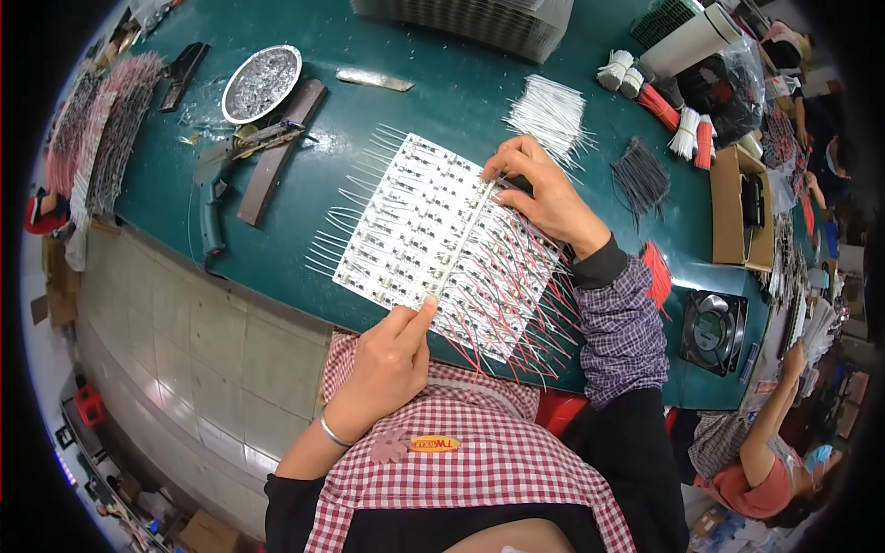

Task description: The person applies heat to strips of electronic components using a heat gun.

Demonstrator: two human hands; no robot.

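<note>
A white circuit board panel (392,217) with rows of small dark components lies at a slant on the green table. Pale wires stick out past its left edge, and red, white and black wires (516,295) fan over its right part. Across the panel runs a thin pale strip (463,235). My left hand (395,358) is closed, with its fingertips at the near end of this strip. At the far end, my right hand (553,195) pinches the strip between thumb and fingers; the exact contact is partly hidden.
To the left are a soldering iron gun (212,207), a dark bar (281,157) and a bowl of metallic scraps (263,85). White wires (550,112) and black wires (641,177) lie beyond my right hand. A small fan (713,334) sits at the right. Another person (756,461) works nearby.
</note>
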